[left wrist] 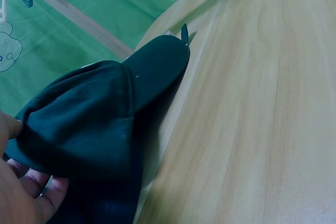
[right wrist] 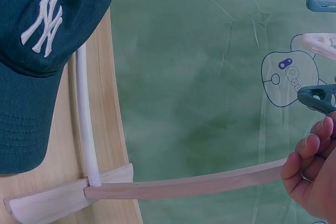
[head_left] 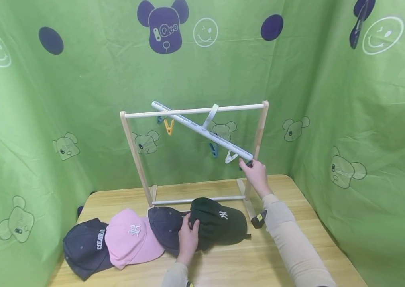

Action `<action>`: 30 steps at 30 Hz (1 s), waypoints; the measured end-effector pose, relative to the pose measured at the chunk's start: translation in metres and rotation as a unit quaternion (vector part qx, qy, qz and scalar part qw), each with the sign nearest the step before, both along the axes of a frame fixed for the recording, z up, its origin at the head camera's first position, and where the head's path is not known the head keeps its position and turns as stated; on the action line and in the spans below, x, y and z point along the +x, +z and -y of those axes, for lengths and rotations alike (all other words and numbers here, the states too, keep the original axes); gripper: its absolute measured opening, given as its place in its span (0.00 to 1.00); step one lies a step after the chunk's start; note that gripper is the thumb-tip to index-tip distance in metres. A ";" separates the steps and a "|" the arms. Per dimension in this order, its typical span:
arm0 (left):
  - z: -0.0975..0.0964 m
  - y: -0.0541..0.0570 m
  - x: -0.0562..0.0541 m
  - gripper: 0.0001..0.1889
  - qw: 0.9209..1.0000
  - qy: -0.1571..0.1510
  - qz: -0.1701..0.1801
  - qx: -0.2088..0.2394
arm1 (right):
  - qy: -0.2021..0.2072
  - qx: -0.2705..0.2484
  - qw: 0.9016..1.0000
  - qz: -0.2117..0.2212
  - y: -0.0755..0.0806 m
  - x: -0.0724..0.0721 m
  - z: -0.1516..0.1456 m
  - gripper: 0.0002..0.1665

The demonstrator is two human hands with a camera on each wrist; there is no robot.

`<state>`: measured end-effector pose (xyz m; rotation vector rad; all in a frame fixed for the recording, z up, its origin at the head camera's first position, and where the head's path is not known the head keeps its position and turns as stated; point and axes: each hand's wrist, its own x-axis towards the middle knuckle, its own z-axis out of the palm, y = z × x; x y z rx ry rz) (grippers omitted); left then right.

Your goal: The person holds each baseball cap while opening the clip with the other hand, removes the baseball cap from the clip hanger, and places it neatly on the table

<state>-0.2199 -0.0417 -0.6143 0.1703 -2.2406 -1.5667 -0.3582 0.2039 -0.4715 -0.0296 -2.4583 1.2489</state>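
Note:
A dark green baseball cap (head_left: 207,227) with a white NY logo is held at its left edge by my left hand (head_left: 188,239); the thumb lies on the outside, the fingers underneath. It is raised off the table at that side, brim toward the right. My right hand (head_left: 257,180) pinches a dark blue-green clothespin (right wrist: 317,97) at the right end of a pale clip hanger (head_left: 202,130). The hanger hooks over the top bar of a wooden rack (head_left: 262,131) and slants down to the right. Other clips, a yellow (head_left: 168,126), a blue (head_left: 213,150) and a white one (head_left: 231,157), dangle from it.
Left on the wooden table (head_left: 260,263) lie a navy cap with white lettering (head_left: 84,245), a pink cap (head_left: 127,237) and another navy cap (head_left: 164,225), partly covered by the green one. The rack's feet stand behind the caps. Green printed cloth (head_left: 98,79) encloses the table.

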 end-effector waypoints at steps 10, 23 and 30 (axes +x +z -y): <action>0.000 0.001 -0.001 0.26 1.000 -0.004 -0.002 0.011 | 0.008 -0.005 1.000 0.005 0.002 0.002 0.003 0.26; 0.003 -0.004 -0.001 0.27 0.999 -0.019 0.028 -0.016 | -0.001 -0.004 1.000 0.002 -0.002 -0.001 0.003 0.26; 0.003 -0.009 -0.002 0.27 0.997 -0.027 0.049 -0.045 | 0.003 -0.004 1.000 -0.002 -0.005 -0.002 0.001 0.29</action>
